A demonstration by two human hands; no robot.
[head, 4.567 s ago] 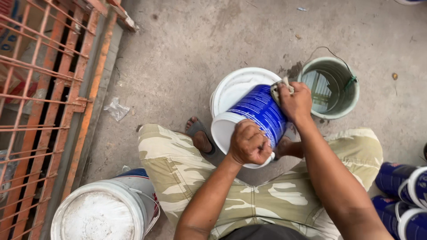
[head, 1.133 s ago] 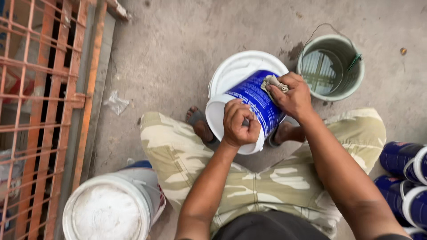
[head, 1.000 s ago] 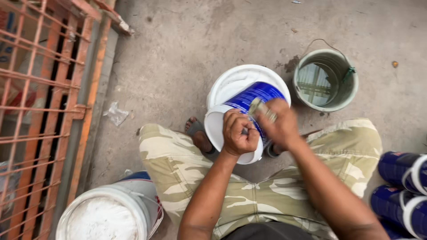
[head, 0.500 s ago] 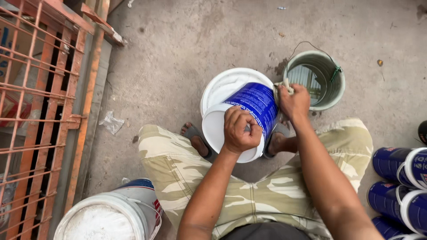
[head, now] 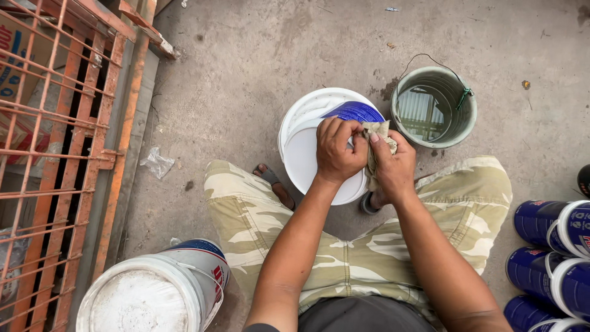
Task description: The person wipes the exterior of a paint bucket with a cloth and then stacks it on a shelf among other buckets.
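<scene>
Bucket: a blue-and-white bucket (head: 332, 144) is held tilted over the concrete floor (head: 246, 67), between the knees.
Left hand (head: 339, 149): closed over the bucket's rim.
Right hand (head: 391, 165): clenched on a rag (head: 376, 136), pressed to the wall.
Technique: the rim is best held firm, with short, firm wiping strokes.

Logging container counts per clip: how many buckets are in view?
6, perhaps more offscreen: held bucket, white one beneath, green one, lidded one, two blue ones at right.
</scene>
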